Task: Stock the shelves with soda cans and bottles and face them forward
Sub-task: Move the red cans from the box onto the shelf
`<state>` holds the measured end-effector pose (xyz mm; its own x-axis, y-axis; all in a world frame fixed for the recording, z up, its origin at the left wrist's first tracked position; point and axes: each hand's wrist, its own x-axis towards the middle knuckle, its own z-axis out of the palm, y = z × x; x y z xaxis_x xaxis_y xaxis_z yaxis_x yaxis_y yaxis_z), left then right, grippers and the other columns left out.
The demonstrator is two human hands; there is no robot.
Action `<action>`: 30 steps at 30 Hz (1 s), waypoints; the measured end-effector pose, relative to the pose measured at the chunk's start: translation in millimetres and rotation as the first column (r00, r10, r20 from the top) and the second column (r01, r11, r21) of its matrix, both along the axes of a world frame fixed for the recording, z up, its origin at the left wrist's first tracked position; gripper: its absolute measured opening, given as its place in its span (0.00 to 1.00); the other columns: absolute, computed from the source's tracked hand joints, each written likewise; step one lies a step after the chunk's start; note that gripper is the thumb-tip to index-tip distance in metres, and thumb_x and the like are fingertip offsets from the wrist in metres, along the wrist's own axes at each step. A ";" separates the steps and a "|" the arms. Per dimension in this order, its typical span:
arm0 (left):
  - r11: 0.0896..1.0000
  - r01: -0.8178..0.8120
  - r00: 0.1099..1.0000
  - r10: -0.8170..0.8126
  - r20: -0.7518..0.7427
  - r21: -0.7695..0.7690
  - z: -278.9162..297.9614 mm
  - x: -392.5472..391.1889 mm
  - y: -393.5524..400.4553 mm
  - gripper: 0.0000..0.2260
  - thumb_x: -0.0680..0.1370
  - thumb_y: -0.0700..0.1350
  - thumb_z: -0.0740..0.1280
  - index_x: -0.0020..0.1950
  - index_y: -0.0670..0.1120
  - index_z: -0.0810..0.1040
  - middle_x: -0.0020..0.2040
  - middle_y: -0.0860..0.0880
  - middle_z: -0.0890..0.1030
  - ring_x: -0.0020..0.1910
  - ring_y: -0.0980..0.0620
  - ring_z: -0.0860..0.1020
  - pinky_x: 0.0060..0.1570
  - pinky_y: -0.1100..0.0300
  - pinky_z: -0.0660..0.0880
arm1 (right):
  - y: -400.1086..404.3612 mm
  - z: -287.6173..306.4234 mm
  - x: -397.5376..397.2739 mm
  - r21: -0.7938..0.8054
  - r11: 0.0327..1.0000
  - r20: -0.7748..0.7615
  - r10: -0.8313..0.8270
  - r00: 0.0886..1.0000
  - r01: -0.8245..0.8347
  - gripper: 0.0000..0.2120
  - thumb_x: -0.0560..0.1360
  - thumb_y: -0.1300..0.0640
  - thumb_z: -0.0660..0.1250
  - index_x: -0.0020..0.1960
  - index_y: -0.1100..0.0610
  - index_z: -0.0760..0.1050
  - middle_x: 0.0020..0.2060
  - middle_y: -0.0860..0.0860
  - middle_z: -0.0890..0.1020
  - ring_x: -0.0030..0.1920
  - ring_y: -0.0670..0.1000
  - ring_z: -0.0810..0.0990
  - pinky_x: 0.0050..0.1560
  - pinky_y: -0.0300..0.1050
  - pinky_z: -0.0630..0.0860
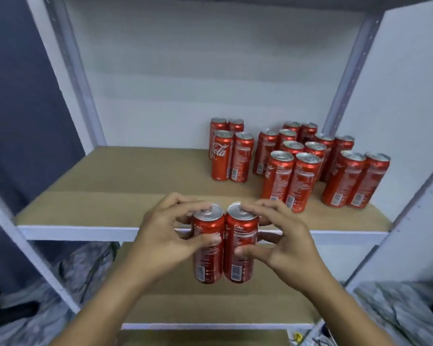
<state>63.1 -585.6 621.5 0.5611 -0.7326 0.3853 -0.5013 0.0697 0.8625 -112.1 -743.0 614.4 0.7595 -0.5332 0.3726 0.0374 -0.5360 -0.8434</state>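
Nearest the camera, low in the centre of the frame, the left hand point(160, 236) and the right hand point(283, 238) each grip one red Coke can. The left can point(208, 260) and the right can point(240, 260) stand upright and touch side by side, held in the air in front of the white front edge of the shelf point(85, 211). On each hand the thumb presses the can's printed side while the other fingers curl over the far rim, so the fingers are pinching the cans, not spread. Both cans show nutrition text and barcodes toward the camera; their far faces are hidden.

The shelf is a brown board. On its right half, in the centre right of the frame, stand the stocked red cans. A group of four cans point(229, 151) stands apart to the left; only its front-left can shows a logo. The larger cluster of cans point(318, 161) lies to the right, reaching the right upright point(348, 76). Its rear cans are partly hidden behind the front ones, so the count is unclear. The whole frame is slightly blurred.

A lower shelf board point(160, 305) shows beneath the hands. The rack's grey perforated uprights rise against a pale wall point(198, 71). Mottled grey flooring point(80, 275) appears at the lower left and right.
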 end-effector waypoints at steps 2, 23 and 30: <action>0.999 -0.024 0.999 0.024 0.026 -0.034 23.9 13.0 2.4 0.22 0.61 0.47 0.82 0.55 0.58 0.86 0.49 0.56 0.78 0.47 0.59 0.77 0.40 0.67 0.79 | -2.0 22.7 19.0 -0.042 0.999 0.034 0.014 0.999 -0.013 0.35 0.61 0.60 0.84 0.64 0.43 0.79 0.58 0.40 0.75 0.55 0.47 0.80 0.50 0.42 0.81; 0.959 -0.277 0.951 0.282 0.126 -0.058 19.1 198.4 -77.2 0.24 0.68 0.38 0.82 0.62 0.49 0.83 0.54 0.53 0.76 0.49 0.69 0.77 0.46 0.78 0.73 | -67.7 5.2 256.3 -0.117 0.984 0.123 -0.121 0.985 0.136 0.34 0.63 0.68 0.81 0.65 0.49 0.78 0.58 0.41 0.73 0.61 0.46 0.77 0.64 0.46 0.77; 0.967 -0.250 0.949 0.256 0.182 -0.054 13.7 259.7 -119.6 0.25 0.70 0.39 0.81 0.65 0.47 0.82 0.56 0.51 0.77 0.56 0.58 0.78 0.52 0.79 0.71 | -100.6 -5.0 315.5 -0.125 0.977 0.170 -0.152 0.974 0.174 0.33 0.66 0.69 0.78 0.68 0.50 0.76 0.59 0.43 0.72 0.62 0.47 0.77 0.65 0.48 0.77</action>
